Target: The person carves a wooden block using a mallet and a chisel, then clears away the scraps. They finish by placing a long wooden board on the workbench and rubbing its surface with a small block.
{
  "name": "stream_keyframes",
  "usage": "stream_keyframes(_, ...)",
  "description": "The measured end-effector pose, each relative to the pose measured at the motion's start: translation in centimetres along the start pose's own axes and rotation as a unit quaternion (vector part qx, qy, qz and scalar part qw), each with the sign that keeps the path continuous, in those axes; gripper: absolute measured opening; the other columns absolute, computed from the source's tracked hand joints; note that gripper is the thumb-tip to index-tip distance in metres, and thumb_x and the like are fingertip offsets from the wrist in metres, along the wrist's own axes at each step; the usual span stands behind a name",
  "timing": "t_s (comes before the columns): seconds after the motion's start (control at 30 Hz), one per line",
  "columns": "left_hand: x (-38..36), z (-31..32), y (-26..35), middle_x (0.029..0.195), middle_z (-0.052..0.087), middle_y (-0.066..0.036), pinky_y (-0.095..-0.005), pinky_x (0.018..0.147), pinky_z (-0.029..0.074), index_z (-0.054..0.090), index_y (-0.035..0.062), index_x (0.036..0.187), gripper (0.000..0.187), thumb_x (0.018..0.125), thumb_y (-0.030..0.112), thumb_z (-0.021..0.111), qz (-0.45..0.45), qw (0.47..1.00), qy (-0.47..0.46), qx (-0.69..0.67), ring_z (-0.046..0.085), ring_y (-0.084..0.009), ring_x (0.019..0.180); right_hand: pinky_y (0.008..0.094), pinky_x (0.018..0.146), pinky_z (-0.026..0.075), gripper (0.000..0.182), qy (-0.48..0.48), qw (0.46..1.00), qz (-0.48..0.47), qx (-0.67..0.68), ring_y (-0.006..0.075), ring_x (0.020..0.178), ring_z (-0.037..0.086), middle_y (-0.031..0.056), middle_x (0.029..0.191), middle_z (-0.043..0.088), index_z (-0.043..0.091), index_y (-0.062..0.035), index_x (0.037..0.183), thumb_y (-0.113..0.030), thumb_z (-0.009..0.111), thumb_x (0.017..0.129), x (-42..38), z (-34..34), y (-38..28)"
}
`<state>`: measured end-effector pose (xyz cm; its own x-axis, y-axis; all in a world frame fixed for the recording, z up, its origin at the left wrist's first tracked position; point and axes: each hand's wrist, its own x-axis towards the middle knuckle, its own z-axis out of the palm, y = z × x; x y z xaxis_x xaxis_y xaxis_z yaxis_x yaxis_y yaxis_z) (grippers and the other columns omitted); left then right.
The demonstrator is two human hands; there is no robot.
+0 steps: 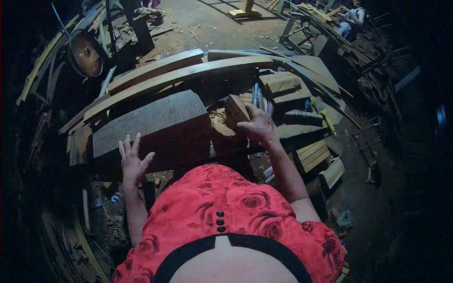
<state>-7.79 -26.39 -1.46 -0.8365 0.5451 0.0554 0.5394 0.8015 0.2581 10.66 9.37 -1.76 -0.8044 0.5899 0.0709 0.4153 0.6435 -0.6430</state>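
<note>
Right of the long grey wooden beam (151, 113), pale curled shavings (218, 116) suggest some cutting done; what remains is unclear. Beside them, the half-curled right hand (260, 125) touches a brown wooden block (237, 111), grip uncertain. The left hand (134, 162) spreads wide at the beam's near side.

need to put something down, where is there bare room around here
The thick beam has a bare top between the long curved board and the left hand. Farther off, the floor is mostly bare. Crowded: from the beam to the right hand, with shavings and a small block.
</note>
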Motion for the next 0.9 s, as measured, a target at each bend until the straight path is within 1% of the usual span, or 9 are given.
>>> stream_keyframes(0.07,-0.1,-0.2,0.3,0.145,0.025,-0.016,-0.05,0.106,0.028,0.036,0.0188,0.139,0.076,0.074,0.038,0.07,-0.001,1.0,0.001,0.0,0.015,-0.0436,0.134,0.0445,0.083,0.046,0.063,0.006,1.0,0.014,-0.017,0.0374,0.094,0.059,0.0195,0.101,0.061,0.054,-0.006,0.117,-0.033,0.068,0.062,1.1,-0.7,-0.9)
stream_keyframes(0.13,-0.2,0.1,0.1,0.145,0.024,-0.016,-0.0501,0.106,0.028,0.035,0.0187,0.139,0.076,0.074,0.037,0.071,-0.002,1.0,0.001,-0.001,0.015,-0.0434,0.134,0.0429,0.083,0.046,0.063,0.069,0.985,-0.01,-0.156,0.036,0.095,0.06,0.0199,0.098,0.062,0.053,-0.0066,0.117,-0.033,0.066,0.062,2.4,-1.1,-1.8)
stream_keyframes(0.33,-0.2,0.0,0.3,0.145,0.023,-0.016,-0.0504,0.106,0.028,0.035,0.0191,0.139,0.078,0.073,0.035,0.072,-0.006,1.0,0.008,0.002,0.015,-0.0428,0.135,0.0444,0.082,0.046,0.05,-0.011,0.981,0.065,-0.182,0.0374,0.095,0.058,0.0207,0.102,0.059,0.053,-0.0103,0.114,-0.031,0.062,0.07,7.4,1.4,-0.7)
stream_keyframes(0.47,-0.3,-0.1,0.2,0.145,0.023,-0.016,-0.0501,0.106,0.028,0.034,0.0194,0.139,0.079,0.072,0.034,0.073,-0.002,1.0,0.008,-0.001,0.014,-0.0424,0.135,0.0491,0.087,0.038,0.055,0.063,0.97,-0.023,-0.232,0.0364,0.1,0.051,0.0175,0.112,0.051,0.049,-0.0087,0.118,-0.031,0.068,0.071,7.2,3.9,-0.4)
stream_keyframes(0.53,-0.4,0.0,0.1,0.146,0.023,-0.016,-0.0501,0.106,0.029,0.034,0.0194,0.14,0.079,0.072,0.034,0.073,0.004,1.0,0.011,0.002,0.014,-0.0424,0.135,0.0515,0.086,0.036,0.058,0.174,0.938,-0.162,-0.251,0.0348,0.103,0.045,0.017,0.111,0.045,0.054,-0.0085,0.109,-0.033,0.076,0.061,6.6,4.6,-0.2)
stream_keyframes(0.6,-0.2,0.1,0.1,0.146,0.023,-0.016,-0.0502,0.106,0.028,0.034,0.019,0.139,0.079,0.072,0.033,0.073,0.001,1.0,0.006,0.008,0.014,-0.0427,0.135,0.0541,0.089,0.031,0.065,0.181,0.933,-0.196,-0.243,0.0331,0.11,0.04,0.0144,0.11,0.046,0.053,-0.0089,0.111,-0.039,0.077,0.059,5.7,5.4,-0.3)
stream_keyframes(0.7,-0.2,-0.2,0.5,0.146,0.023,-0.017,-0.0501,0.106,0.028,0.035,0.0187,0.139,0.079,0.072,0.032,0.073,-0.007,1.0,0.002,-0.005,0.014,-0.0428,0.135,0.0576,0.095,0.027,0.074,0.065,0.942,-0.248,-0.214,0.033,0.116,0.037,0.0146,0.113,0.045,0.051,-0.0087,0.118,-0.047,0.076,0.06,2.3,4.4,-3.4)
stream_keyframes(0.77,-0.3,0.2,0.1,0.146,0.023,-0.017,-0.0501,0.106,0.028,0.034,0.0187,0.139,0.079,0.072,0.032,0.073,0.004,1.0,0.014,-0.01,0.014,-0.0429,0.135,0.0575,0.106,0.012,0.087,-0.137,0.939,-0.145,-0.28,0.0364,0.129,0.028,0.0191,0.13,0.04,0.038,-0.0098,0.133,-0.052,0.072,0.065,0.9,3.8,-4.7)
stream_keyframes(0.9,-0.4,-0.2,0.6,0.146,0.022,-0.017,-0.0502,0.106,0.027,0.033,0.0185,0.14,0.081,0.071,0.031,0.073,0.002,1.0,0.009,-0.002,0.014,-0.0431,0.135,0.0618,0.106,-0.001,0.101,-0.107,0.918,-0.155,-0.349,0.0378,0.137,0.013,0.0217,0.137,0.035,0.026,-0.0108,0.14,-0.054,0.073,0.062,0.6,5.9,-2.5)
